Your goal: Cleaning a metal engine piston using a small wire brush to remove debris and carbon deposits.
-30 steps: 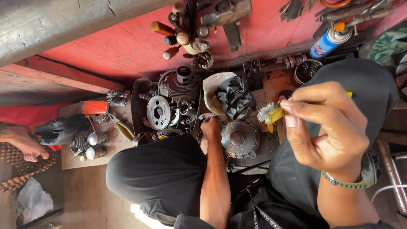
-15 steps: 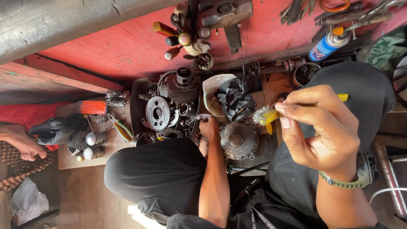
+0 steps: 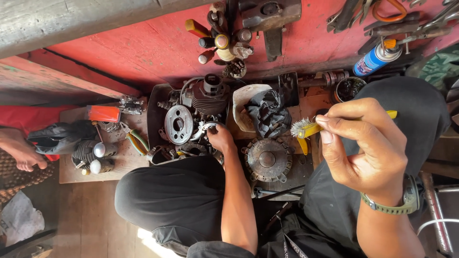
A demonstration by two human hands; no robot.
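My right hand [image 3: 366, 145] is raised close to the camera and pinches a small yellow-handled brush [image 3: 306, 128] with dirty white bristles pointing left. My left hand [image 3: 221, 138] reaches down between my knees and grips a small curved metal part [image 3: 206, 128] beside a round grey engine cover [image 3: 178, 124]. A dark finned engine cylinder [image 3: 208, 98] stands just behind them. A round flywheel [image 3: 267, 158] lies on the board to the right of my left hand.
A white bowl holding a black rag [image 3: 267, 112] sits behind the flywheel. A blue spray can [image 3: 375, 58], screwdrivers [image 3: 215, 40] and wrenches lie on the red floor. Green-handled pliers [image 3: 136, 142], a red box [image 3: 103, 113] and another person's foot [image 3: 21, 150] are at left.
My right hand with the brush has shifted slightly left and lower. My left hand stays on the metal part by the engine cover.
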